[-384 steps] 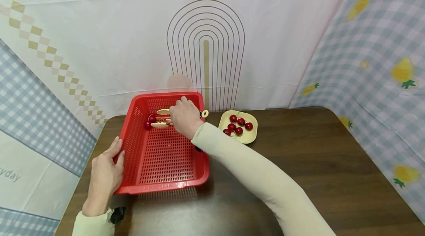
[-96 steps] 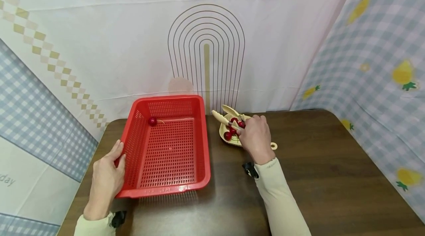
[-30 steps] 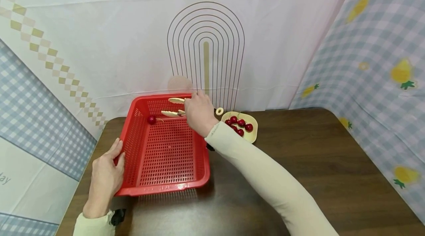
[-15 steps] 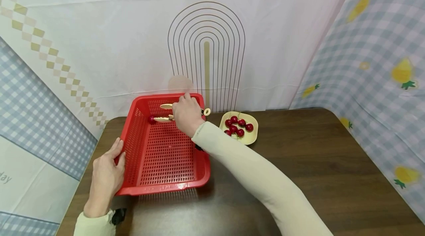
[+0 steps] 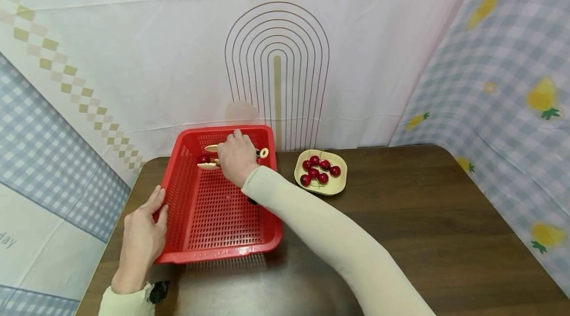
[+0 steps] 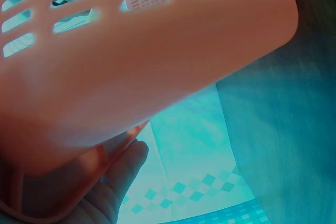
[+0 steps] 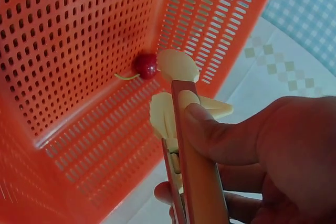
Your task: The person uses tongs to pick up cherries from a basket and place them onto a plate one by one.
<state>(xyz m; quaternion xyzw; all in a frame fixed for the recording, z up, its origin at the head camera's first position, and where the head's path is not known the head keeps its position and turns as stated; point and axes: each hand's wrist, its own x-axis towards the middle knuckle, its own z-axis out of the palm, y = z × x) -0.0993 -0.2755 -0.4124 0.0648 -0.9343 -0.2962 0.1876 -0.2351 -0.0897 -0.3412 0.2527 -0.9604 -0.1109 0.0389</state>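
Observation:
In the head view my left hand (image 5: 143, 237) grips the left rim of a red slotted plastic basket (image 5: 218, 255). My right hand (image 5: 238, 155) is over the basket's back part and holds cream-tipped tongs (image 5: 208, 166), their arms spread apart. A single dark red cherry (image 5: 204, 158) lies in the back left corner, partly covered by the tongs in the head view. The right wrist view shows the cherry (image 7: 146, 66) with its stem, close beside one tip of the tongs (image 7: 178, 65). Nothing is pinched between the tips.
A small pale yellow dish (image 5: 337, 188) with several stemmed cherries (image 5: 313, 173) stands on the brown wooden table (image 5: 401, 217), right of the basket. Patterned cloth (image 5: 178, 59) hangs behind the table and along both sides.
Two cherries lay in the basket corner earlier; now one does. The tongs were over the dish about three seconds ago, then moved left into the basket, down to the cherry. My left hand stays put.

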